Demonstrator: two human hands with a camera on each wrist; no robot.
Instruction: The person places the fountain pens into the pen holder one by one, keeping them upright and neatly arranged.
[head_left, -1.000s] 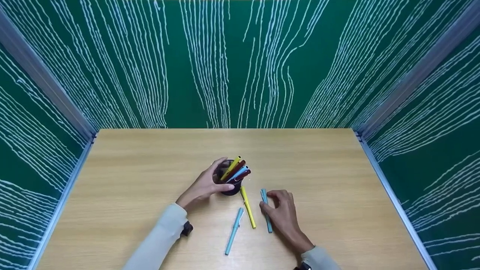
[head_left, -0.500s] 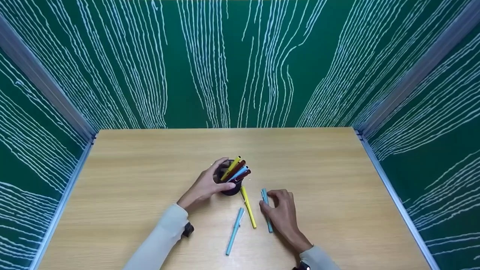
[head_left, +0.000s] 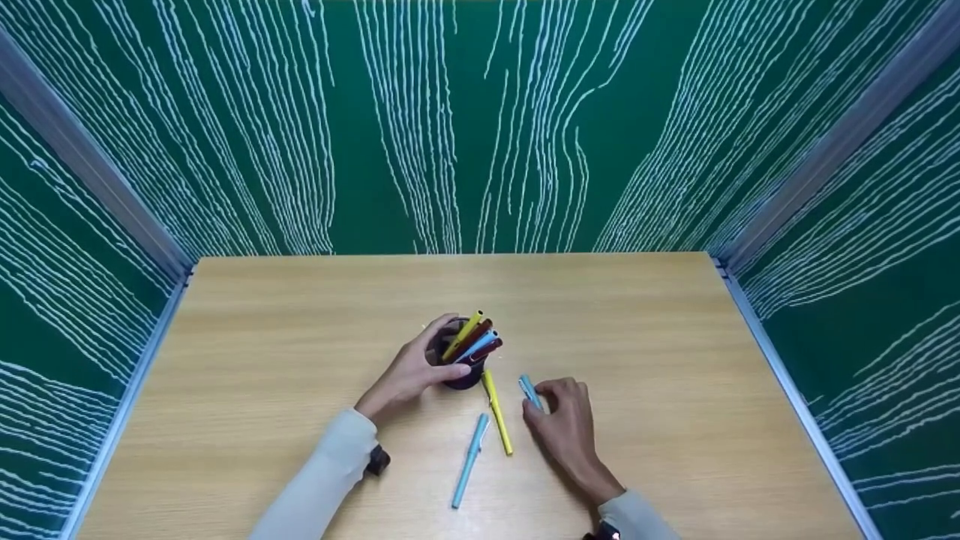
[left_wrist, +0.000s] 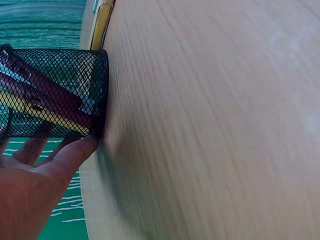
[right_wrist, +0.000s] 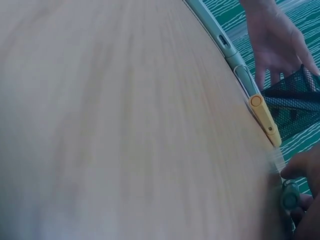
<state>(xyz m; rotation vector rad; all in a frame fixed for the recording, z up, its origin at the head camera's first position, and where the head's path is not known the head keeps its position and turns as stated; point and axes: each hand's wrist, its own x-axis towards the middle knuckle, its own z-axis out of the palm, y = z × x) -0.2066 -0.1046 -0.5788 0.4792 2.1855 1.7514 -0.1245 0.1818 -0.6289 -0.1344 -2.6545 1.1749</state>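
My left hand (head_left: 409,375) grips a black mesh pen cup (head_left: 460,381), thumb on the near side and fingers round the far side. Out of its mouth lean a yellow pen (head_left: 462,335), a light blue pen (head_left: 478,344) and two dark red-brown ones. In the left wrist view, the cup (left_wrist: 60,100) stands on the table. My right hand (head_left: 566,431) pinches a teal pen (head_left: 529,390) between thumb and fingers; its lower part is hidden behind the hand. In the right wrist view, the end of that pen (right_wrist: 290,196) shows between the fingers.
Between the hands, a yellow pen (head_left: 498,416) lies on the wooden table (head_left: 300,315), close to the cup's base. Nearer the front lies another light blue pen (head_left: 469,463). Green walls (head_left: 390,150) with white wavy lines enclose the table's back and sides.
The teal pen has tilted in my right hand; its lower end, visible earlier below the fingers, is now hidden. The left hand and cup have stayed put.
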